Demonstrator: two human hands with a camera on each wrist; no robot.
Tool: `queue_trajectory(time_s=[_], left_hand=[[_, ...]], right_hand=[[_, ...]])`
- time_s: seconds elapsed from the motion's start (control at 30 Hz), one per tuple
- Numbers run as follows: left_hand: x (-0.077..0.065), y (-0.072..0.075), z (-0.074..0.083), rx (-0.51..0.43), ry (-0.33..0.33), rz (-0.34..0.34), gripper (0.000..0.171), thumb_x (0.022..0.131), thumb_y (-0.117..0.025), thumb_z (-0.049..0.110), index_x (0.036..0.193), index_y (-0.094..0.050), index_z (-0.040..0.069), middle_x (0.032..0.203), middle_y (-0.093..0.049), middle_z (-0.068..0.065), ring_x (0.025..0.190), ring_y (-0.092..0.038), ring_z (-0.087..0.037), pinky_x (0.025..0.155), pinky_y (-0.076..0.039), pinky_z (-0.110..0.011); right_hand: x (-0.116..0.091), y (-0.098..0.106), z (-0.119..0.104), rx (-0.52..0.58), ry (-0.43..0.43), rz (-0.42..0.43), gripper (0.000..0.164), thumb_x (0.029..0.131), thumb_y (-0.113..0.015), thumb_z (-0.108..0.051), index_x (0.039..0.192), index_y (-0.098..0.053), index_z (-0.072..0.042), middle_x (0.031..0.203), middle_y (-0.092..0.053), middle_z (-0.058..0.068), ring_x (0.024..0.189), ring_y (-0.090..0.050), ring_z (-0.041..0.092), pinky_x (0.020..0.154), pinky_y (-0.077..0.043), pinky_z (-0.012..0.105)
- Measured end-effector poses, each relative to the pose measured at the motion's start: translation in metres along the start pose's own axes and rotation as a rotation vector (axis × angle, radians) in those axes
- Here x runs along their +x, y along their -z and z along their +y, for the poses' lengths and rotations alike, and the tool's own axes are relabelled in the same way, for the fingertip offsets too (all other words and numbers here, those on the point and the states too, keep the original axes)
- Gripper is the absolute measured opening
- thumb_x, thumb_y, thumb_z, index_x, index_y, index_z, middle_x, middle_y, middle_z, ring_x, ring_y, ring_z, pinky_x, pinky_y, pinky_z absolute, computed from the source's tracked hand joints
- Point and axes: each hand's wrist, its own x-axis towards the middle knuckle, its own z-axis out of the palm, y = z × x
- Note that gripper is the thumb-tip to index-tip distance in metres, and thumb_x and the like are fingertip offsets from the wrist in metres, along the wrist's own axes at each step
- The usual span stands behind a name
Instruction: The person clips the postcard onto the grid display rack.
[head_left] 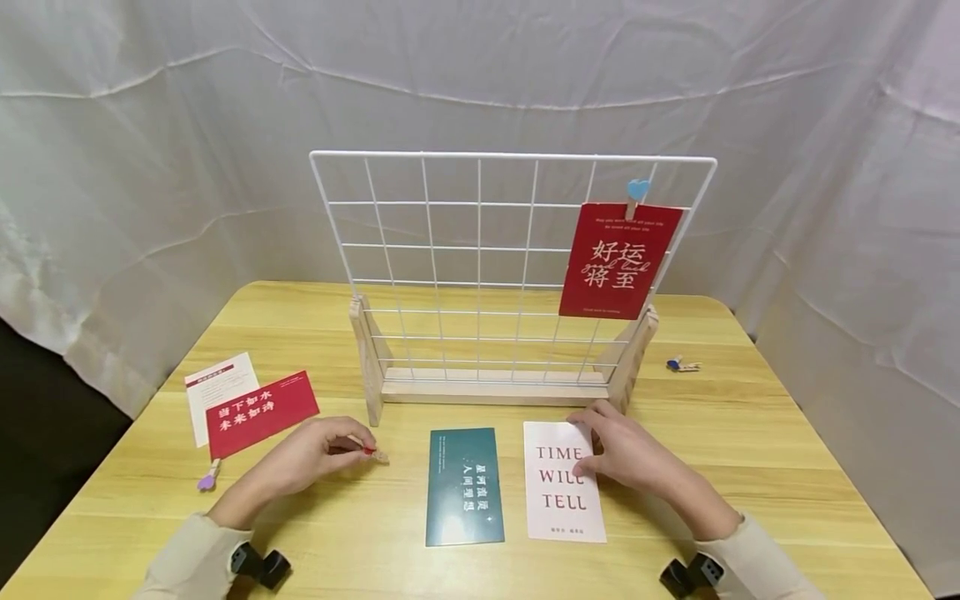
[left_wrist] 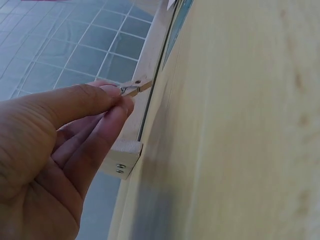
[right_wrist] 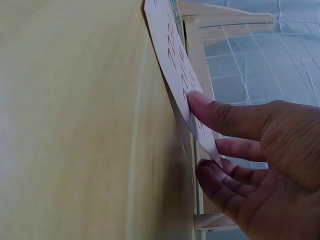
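Low, the left hand [head_left: 318, 456] pinches a clip [head_left: 382, 457]; the right hand [head_left: 628, 452], thumb on top, grips a pale card [head_left: 562, 490].

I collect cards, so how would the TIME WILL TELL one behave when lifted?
The card is probably light, since its edge looks thin. It seems springy rather than floppy: it bows only gently, held by the right hand.

The pale pink card [head_left: 562, 489] bears red lettering, the teal card [head_left: 465, 487] white, the table [head_left: 765, 450] yellow woodgrain.
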Motion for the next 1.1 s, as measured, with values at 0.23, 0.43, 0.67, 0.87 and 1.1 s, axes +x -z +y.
queue_trajectory(time_s=[0.23, 0.43, 0.67, 0.87, 1.1], left_hand=[[0.003, 0.000, 0.003, 0.115, -0.022, 0.044, 0.008, 0.091, -0.071, 0.011, 0.098, -0.070, 0.015, 0.095, -0.070, 0.007, 0.083, -0.064, -0.007, 0.075, -0.055, -0.026], [0.007, 0.001, 0.008, 0.139, 0.019, 0.007, 0.019, 0.091, -0.069, 0.007, 0.109, -0.068, 0.010, 0.102, -0.070, 0.000, 0.089, -0.065, -0.008, 0.080, -0.056, -0.028], [0.013, 0.004, 0.015, 0.164, 0.002, 0.021, 0.017, 0.088, -0.072, 0.005, 0.102, -0.071, 0.015, 0.096, -0.070, 0.007, 0.085, -0.065, -0.007, 0.079, -0.056, -0.029], [0.017, 0.007, 0.021, 0.214, -0.010, 0.044, 0.017, 0.089, -0.071, 0.005, 0.102, -0.071, 0.016, 0.097, -0.070, 0.009, 0.087, -0.065, -0.008, 0.079, -0.056, -0.030], [0.023, 0.011, 0.026, 0.252, -0.056, 0.076, 0.021, 0.087, -0.072, 0.001, 0.102, -0.072, 0.015, 0.098, -0.070, 0.008, 0.089, -0.066, -0.009, 0.078, -0.057, -0.031]], right_hand=[[-0.001, 0.002, -0.001, 0.027, 0.008, 0.006, 0.054, 0.076, -0.085, -0.017, 0.124, -0.062, -0.005, 0.106, -0.052, 0.001, 0.081, -0.049, 0.014, 0.071, -0.046, 0.031], [0.001, 0.006, 0.000, 0.056, 0.003, 0.037, 0.045, 0.080, -0.081, -0.011, 0.122, -0.064, -0.007, 0.102, -0.053, 0.001, 0.080, -0.050, 0.014, 0.069, -0.046, 0.029], [0.003, 0.011, 0.001, 0.150, -0.010, 0.056, 0.047, 0.081, -0.080, -0.009, 0.124, -0.063, -0.007, 0.096, -0.061, 0.000, 0.080, -0.056, 0.013, 0.072, -0.051, 0.032], [0.005, 0.016, 0.004, 0.164, 0.028, 0.098, 0.043, 0.083, -0.078, -0.009, 0.123, -0.063, -0.008, 0.094, -0.064, 0.001, 0.078, -0.057, 0.012, 0.072, -0.051, 0.034], [0.007, 0.023, 0.003, 0.197, 0.084, 0.129, 0.039, 0.084, -0.076, -0.005, 0.122, -0.065, -0.007, 0.099, -0.067, 0.003, 0.079, -0.061, 0.011, 0.073, -0.054, 0.032]])
